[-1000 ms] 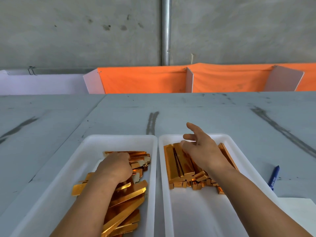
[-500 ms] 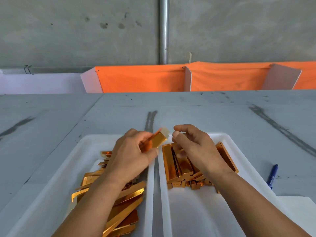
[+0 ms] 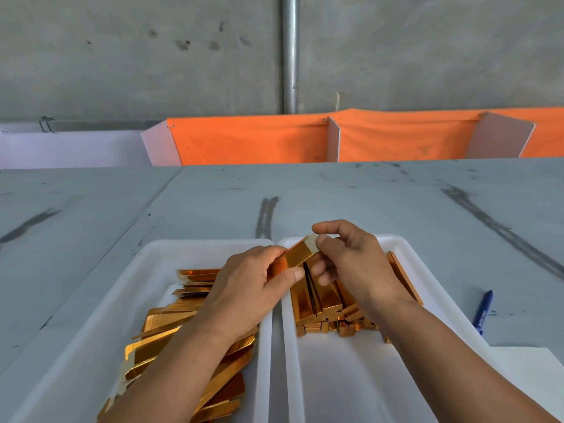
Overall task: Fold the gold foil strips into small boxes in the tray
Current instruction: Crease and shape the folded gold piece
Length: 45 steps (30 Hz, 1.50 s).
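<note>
Two white trays sit side by side before me. The left tray (image 3: 91, 331) holds a loose pile of flat gold foil strips (image 3: 171, 340). The right tray (image 3: 351, 377) holds several folded gold boxes (image 3: 317, 303) in a row at its far end. One gold strip (image 3: 297, 256) hangs above the gap between the trays. My left hand (image 3: 247, 288) pinches its lower end and my right hand (image 3: 351, 264) pinches its upper, pale end.
A blue pen (image 3: 482, 311) lies on the grey table (image 3: 335, 203) to the right of the trays, beside a white sheet (image 3: 531, 370). Orange cloth panels (image 3: 253, 141) stand along the table's far edge before a concrete wall.
My left hand lifted a strip out of the left tray and brought it to the middle. My right hand left the folded boxes and took hold of the strip's far end.
</note>
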Available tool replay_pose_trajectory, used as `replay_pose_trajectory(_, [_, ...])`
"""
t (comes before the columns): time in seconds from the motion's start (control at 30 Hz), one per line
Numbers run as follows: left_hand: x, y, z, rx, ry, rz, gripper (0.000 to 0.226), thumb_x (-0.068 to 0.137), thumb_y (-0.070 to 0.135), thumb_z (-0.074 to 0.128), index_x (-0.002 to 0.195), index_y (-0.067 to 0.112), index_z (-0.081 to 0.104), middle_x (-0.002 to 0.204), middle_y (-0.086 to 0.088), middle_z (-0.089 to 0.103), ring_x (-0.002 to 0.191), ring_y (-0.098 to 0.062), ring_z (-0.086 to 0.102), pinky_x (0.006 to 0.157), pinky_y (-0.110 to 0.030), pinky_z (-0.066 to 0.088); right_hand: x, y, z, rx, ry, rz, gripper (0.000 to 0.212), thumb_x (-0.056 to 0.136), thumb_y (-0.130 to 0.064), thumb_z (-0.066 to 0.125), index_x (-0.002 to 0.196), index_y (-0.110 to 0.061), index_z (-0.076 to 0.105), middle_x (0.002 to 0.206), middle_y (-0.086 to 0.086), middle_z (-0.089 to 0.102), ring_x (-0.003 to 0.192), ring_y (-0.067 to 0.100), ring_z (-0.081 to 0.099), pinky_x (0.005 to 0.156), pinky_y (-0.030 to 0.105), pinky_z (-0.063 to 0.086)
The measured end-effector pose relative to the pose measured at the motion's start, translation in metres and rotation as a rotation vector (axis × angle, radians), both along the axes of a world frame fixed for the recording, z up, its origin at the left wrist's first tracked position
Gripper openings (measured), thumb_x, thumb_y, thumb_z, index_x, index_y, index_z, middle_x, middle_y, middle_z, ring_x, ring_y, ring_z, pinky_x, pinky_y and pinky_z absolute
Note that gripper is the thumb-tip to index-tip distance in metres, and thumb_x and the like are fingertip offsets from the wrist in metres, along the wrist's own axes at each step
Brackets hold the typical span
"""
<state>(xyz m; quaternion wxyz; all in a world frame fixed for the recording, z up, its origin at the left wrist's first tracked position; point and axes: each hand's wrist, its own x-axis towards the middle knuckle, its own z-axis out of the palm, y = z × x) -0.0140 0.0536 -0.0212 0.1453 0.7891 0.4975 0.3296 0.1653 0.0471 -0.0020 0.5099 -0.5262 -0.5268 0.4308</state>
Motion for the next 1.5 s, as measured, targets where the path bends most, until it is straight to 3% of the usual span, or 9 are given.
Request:
replay_pose_trajectory(0.13, [0.002, -0.001, 0.002, 0.029, -0.009, 0.048, 0.032, 0.084, 0.066, 0.044, 0.089, 0.035, 0.052, 0.071, 0.015, 0.053, 0.068, -0.003, 0.055, 0.057, -0.014, 0.038, -0.002, -0.002, 0.0, 0.098, -0.076, -0.04, 0.015, 0.1, -0.016, 0.054, 0.099, -0.03, 0.059, 0.071, 0.001, 0.072, 0.053, 0.01, 0.064, 0.052, 0.021, 0.053])
replay_pose_trajectory(0.3, [0.005, 0.002, 0.001, 0.02, 0.042, 0.105, 0.041, 0.08, 0.069, 0.03, 0.094, 0.034, 0.047, 0.071, 0.015, 0.052, 0.067, -0.006, 0.057, 0.054, -0.011, 0.035, -0.004, -0.003, -0.004, 0.19, -0.271, -0.11, 0.016, 0.095, -0.023, 0.061, 0.085, -0.036, 0.061, 0.071, -0.009, 0.068, 0.061, 0.01, 0.066, 0.058, 0.031, 0.06])
replay_pose_trajectory(0.6, [0.008, 0.001, 0.001, 0.058, 0.103, 0.151, 0.042, 0.083, 0.068, 0.03, 0.082, 0.028, 0.043, 0.066, 0.011, 0.047, 0.058, -0.007, 0.05, 0.051, -0.013, 0.029, -0.007, -0.005, -0.004, 0.187, -0.338, -0.114, 0.011, 0.095, -0.028, 0.063, 0.092, -0.039, 0.066, 0.078, -0.013, 0.066, 0.065, 0.006, 0.067, 0.065, 0.036, 0.062])
replay_pose_trajectory(0.8, [0.014, -0.002, 0.005, 0.17, 0.268, 0.133, 0.041, 0.09, 0.061, 0.033, 0.105, 0.025, 0.047, 0.073, 0.014, 0.039, 0.066, -0.009, 0.046, 0.055, -0.017, 0.031, -0.007, -0.009, 0.0, 0.165, -0.441, 0.02, 0.022, 0.096, -0.016, 0.051, 0.093, -0.038, 0.05, 0.068, 0.006, 0.066, 0.062, 0.03, 0.066, 0.056, 0.047, 0.059])
replay_pose_trajectory(0.9, [0.014, -0.005, 0.005, 0.19, 0.289, 0.09, 0.041, 0.092, 0.058, 0.035, 0.111, 0.024, 0.048, 0.078, 0.013, 0.04, 0.07, -0.009, 0.047, 0.059, -0.019, 0.034, -0.005, -0.009, 0.003, 0.102, -0.383, 0.061, 0.022, 0.092, -0.01, 0.052, 0.087, -0.031, 0.053, 0.064, 0.009, 0.064, 0.05, 0.022, 0.06, 0.052, 0.043, 0.057])
replay_pose_trajectory(1.07, [0.015, -0.007, 0.007, 0.125, 0.203, 0.012, 0.041, 0.089, 0.061, 0.032, 0.099, 0.025, 0.048, 0.07, 0.012, 0.043, 0.064, -0.007, 0.048, 0.055, -0.017, 0.031, 0.0, -0.008, 0.007, 0.046, -0.298, 0.08, 0.021, 0.093, -0.009, 0.047, 0.082, -0.019, 0.061, 0.055, 0.0, 0.062, 0.045, 0.013, 0.053, 0.044, 0.028, 0.048])
replay_pose_trajectory(1.27, [0.017, -0.008, 0.008, 0.074, 0.179, -0.002, 0.037, 0.084, 0.065, 0.027, 0.095, 0.032, 0.04, 0.07, 0.014, 0.043, 0.065, -0.005, 0.049, 0.055, -0.013, 0.031, 0.001, -0.003, 0.002, 0.181, -0.318, -0.085, 0.02, 0.101, -0.024, 0.051, 0.089, -0.035, 0.063, 0.062, -0.004, 0.061, 0.056, 0.017, 0.058, 0.06, 0.046, 0.057])
replay_pose_trajectory(1.37, [0.017, -0.008, 0.007, 0.075, 0.186, -0.001, 0.037, 0.084, 0.065, 0.027, 0.096, 0.032, 0.04, 0.071, 0.014, 0.043, 0.067, -0.005, 0.051, 0.056, -0.013, 0.032, 0.0, -0.001, 0.001, 0.196, -0.347, -0.102, 0.019, 0.098, -0.027, 0.058, 0.092, -0.045, 0.06, 0.077, -0.008, 0.063, 0.062, 0.016, 0.064, 0.064, 0.042, 0.061])
replay_pose_trajectory(1.5, [0.016, -0.008, 0.006, 0.097, 0.212, 0.007, 0.037, 0.083, 0.066, 0.025, 0.095, 0.033, 0.037, 0.07, 0.016, 0.04, 0.066, -0.005, 0.049, 0.056, -0.012, 0.03, 0.001, -0.002, 0.002, 0.223, -0.372, -0.131, 0.02, 0.094, -0.024, 0.065, 0.084, -0.041, 0.067, 0.094, -0.014, 0.063, 0.079, 0.014, 0.065, 0.074, 0.043, 0.061])
